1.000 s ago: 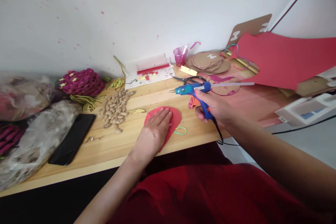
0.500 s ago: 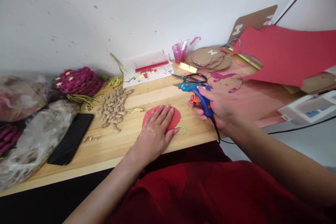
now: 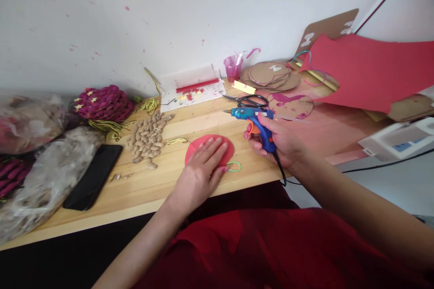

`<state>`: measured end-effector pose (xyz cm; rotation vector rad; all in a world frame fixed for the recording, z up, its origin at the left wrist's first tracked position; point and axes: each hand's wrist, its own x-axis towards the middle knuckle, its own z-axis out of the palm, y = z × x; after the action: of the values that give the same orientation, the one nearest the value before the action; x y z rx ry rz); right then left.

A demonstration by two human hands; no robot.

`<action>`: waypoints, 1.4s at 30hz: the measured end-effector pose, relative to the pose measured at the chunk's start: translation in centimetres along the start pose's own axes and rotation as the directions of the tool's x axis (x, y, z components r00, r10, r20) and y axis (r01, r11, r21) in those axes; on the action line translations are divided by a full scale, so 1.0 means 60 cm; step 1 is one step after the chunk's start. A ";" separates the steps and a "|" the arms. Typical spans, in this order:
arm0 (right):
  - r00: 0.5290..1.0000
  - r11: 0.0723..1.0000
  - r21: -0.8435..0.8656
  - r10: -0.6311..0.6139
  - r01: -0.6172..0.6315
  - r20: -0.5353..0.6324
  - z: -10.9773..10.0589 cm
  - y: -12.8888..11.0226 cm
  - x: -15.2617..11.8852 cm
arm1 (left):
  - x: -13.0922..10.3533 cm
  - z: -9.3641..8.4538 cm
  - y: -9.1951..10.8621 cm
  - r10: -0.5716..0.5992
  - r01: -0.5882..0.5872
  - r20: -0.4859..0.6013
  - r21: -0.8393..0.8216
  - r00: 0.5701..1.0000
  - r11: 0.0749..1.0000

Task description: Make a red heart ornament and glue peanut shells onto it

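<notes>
Gripping a blue glue gun (image 3: pixel 253 114), palm on a rounded red sheet (image 3: pixel 228 146)

Lying flat, the left hand (image 3: pixel 198 176) covers much of the smooth red sheet near the table's front edge. Its fingers are straight and almost together, the thumb angled away to the right, its tip just beside a thin pale-green loop (image 3: pixel 240 165). The right hand (image 3: pixel 280 140) is wrapped round the hard plastic handle of the glue gun, to the right of the sheet; the forefinger lies by the orange trigger (image 3: pixel 252 128), though I cannot tell whether it is squeezed. The tapered nozzle points left.

Just beyond the gun are black-handled scissors (image 3: pixel 241 99) and a flat round of cardboard (image 3: pixel 294 108) blotched with magenta. Farther back sit a translucent purple cup (image 3: pixel 232 70) and a stack of tan cardboard discs (image 3: pixel 271 73). Left of the sheet are a short yellowish cord bundle (image 3: pixel 176 140), a heap of rough-shelled peanuts (image 3: pixel 147 140) and a glossy black phone (image 3: pixel 93 178); beyond them stands a lumpy magenta mound (image 3: pixel 113 104) with pale stars. Crinkled plastic bags (image 3: pixel 57 167) fill the far left, and a large matte red sheet with cut edges (image 3: pixel 373 72) spreads at far right, all around the pale-grained wooden table (image 3: pixel 142 198).
</notes>
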<state>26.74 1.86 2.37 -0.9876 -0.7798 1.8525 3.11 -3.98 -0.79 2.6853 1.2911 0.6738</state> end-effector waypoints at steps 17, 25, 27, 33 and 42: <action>0.999 0.997 0.066 0.026 -0.024 -0.023 0.002 -0.005 -0.001 | 0.008 -0.011 0.017 -0.260 0.230 0.092 0.253 0.961 0.940; 0.999 0.997 0.060 0.039 -0.039 -0.002 -0.003 -0.001 0.000 | 0.040 -0.024 0.038 -0.367 0.255 0.208 0.422 0.907 0.870; 1.000 0.998 0.062 0.017 -0.017 0.004 -0.004 0.000 0.000 | 0.046 -0.023 0.042 -0.382 0.262 0.212 0.439 0.899 0.859; 1.000 0.999 0.052 0.007 -0.007 0.003 -0.003 0.001 0.002 | 0.057 -0.023 0.053 -0.398 0.259 0.240 0.456 0.886 0.851; 1.000 1.000 0.016 -0.018 0.018 0.009 -0.005 0.002 0.001 | 0.036 -0.016 0.054 -0.324 0.243 0.226 0.321 0.919 0.915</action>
<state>26.93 1.91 2.10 -0.9602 -0.7762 1.8461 6.20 -4.52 1.67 2.5853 1.7638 0.0755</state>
